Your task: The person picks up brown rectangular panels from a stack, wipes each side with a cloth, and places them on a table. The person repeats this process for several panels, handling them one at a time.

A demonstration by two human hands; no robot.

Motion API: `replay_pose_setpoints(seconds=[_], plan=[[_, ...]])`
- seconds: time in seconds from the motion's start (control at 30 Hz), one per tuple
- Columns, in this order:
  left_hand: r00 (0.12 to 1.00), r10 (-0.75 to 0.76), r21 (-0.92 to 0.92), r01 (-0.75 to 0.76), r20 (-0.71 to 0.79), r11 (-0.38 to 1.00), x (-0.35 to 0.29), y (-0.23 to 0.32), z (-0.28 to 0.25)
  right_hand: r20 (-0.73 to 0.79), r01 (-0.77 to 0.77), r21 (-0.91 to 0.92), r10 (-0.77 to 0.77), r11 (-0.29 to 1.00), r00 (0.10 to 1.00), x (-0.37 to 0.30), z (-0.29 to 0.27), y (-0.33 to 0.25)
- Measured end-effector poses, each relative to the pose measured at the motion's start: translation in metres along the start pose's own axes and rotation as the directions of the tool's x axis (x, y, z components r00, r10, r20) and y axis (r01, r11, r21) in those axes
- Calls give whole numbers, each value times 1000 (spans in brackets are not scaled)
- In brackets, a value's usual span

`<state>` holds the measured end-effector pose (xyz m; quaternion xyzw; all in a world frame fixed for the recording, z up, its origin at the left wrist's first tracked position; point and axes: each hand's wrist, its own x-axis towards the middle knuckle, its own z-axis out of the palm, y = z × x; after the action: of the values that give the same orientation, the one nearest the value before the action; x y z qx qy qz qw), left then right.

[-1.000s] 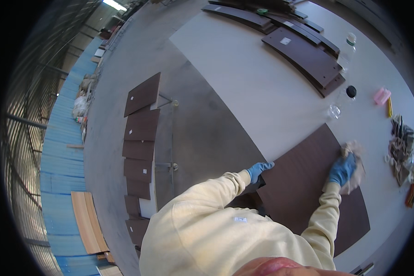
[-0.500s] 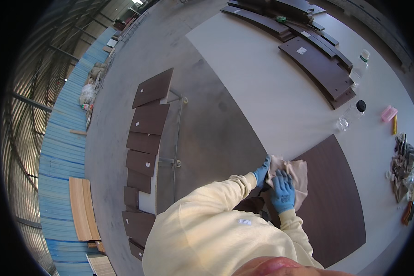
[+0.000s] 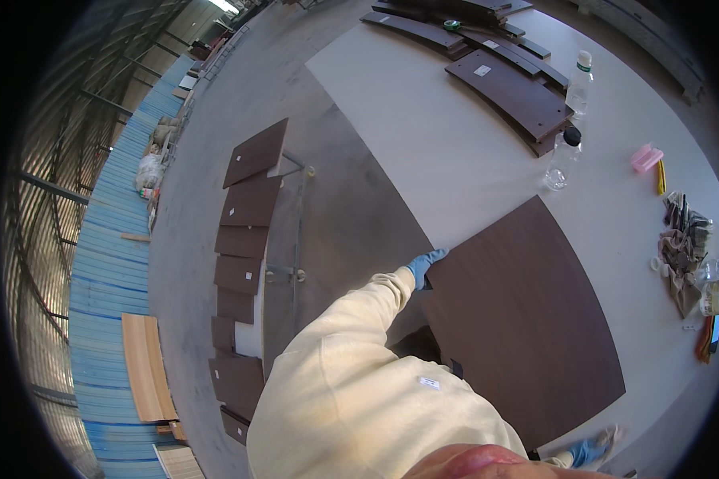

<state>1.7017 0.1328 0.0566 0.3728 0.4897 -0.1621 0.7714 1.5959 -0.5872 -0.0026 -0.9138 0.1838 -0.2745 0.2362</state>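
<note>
A person in a cream sweatshirt (image 3: 375, 391) leans over a pale tabletop (image 3: 639, 239), wearing blue gloves on both hands. Nearest, at lower right, the right hand (image 3: 588, 453) is just past the near edge of a large dark brown panel (image 3: 527, 319); a light cloth (image 3: 613, 437) is at its fingers, but blur makes it impossible to tell how tightly they close. The panel lies flat on the tabletop, in front of the person. The left hand (image 3: 426, 267) is at the panel's far left corner, fingers extended; its grip cannot be made out. To the right lies a heap of crumpled brown scraps (image 3: 683, 259), with a pink object (image 3: 647, 157) farther away. Beyond the panel stand a black-capped clear bottle (image 3: 559, 169) and a white-capped one (image 3: 580, 94), beside stacked dark curved boards (image 3: 507, 92). Across the floor, at left, more brown panels (image 3: 252, 203) lie in an overlapping row.
</note>
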Motion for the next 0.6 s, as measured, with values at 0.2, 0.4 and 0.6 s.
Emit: replay_pose_setpoints(seconds=[0.2,0.4,0.6], plan=[[1000,3,51,-3,4,999,22,-9,-9,-33,-220,-197,217,955,976,25,-36,75],[999,41,210,-37,-16,977,5,-31,23,-148,-589,-147,571,795,807,42,-54,99],[987,119,470,-56,-106,881,-26,-29,55,-55,-131,-75,127,989,990,23,-33,-26]])
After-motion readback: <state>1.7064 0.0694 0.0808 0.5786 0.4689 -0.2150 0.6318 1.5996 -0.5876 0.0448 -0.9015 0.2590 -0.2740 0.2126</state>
